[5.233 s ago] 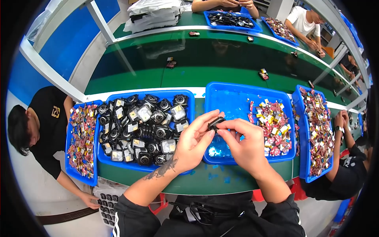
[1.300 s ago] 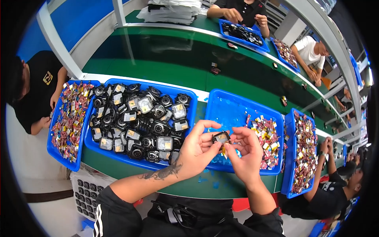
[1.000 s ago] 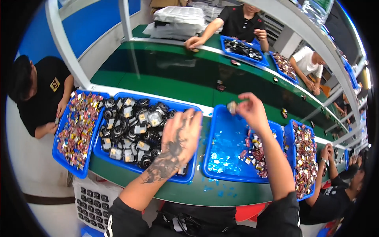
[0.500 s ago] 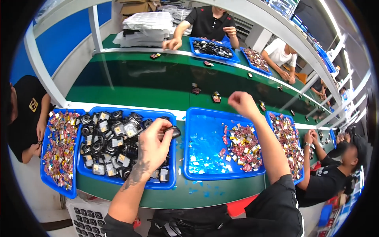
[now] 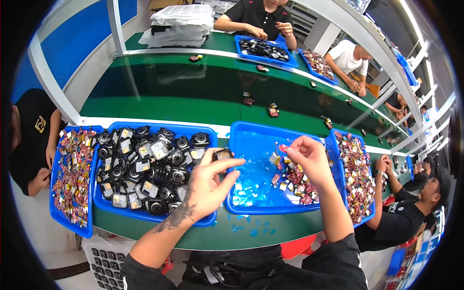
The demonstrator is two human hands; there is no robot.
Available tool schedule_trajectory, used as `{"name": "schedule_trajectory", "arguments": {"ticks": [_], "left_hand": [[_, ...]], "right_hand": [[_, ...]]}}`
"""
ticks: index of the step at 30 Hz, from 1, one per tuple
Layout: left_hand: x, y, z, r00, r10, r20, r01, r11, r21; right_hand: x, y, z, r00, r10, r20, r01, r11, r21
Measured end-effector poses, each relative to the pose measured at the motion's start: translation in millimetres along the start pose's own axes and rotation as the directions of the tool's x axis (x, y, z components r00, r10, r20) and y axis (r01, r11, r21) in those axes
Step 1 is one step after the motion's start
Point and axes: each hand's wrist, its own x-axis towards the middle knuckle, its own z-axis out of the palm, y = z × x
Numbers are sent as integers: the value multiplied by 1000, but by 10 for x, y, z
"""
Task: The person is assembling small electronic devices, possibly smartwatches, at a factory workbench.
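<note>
My left hand (image 5: 208,186) is between two blue trays, its thumb and index finger spread. A dark watch case (image 5: 223,154) shows behind the index finger, apparently held by the other fingers, which are partly hidden. My right hand (image 5: 311,162) pinches a small red circuit board (image 5: 283,148) over the right-hand blue tray (image 5: 270,210). That tray holds a heap of similar red boards with yellow and white parts (image 5: 302,186) and scattered bits of blue film (image 5: 251,188). Black watch cases (image 5: 145,164), several with clear or pale backs, fill the left-hand blue tray (image 5: 203,221).
Narrower trays of red boards stand at the far left (image 5: 75,179) and right (image 5: 355,179). Beyond runs a green conveyor (image 5: 183,101) carrying scattered boards (image 5: 273,110). White frame posts (image 5: 53,77) rise at the left. Co-workers sit across and on both sides.
My right hand has come back from over the conveyor's edge to the board heap and now pinches a board. My left hand has moved right, opening its thumb and index finger.
</note>
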Motion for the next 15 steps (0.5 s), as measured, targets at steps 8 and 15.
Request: {"name": "schedule_trajectory", "arguments": {"ticks": [8,15], "left_hand": [[-56,-61,164,766,640,61,-617,705,349],[-65,-5,72,990,120,77,-119,993,-10]], "right_hand": [[-365,-52,468,900,156,407,-317,876,365],[-344,37,491,858,135,496,-354,855,379]]}}
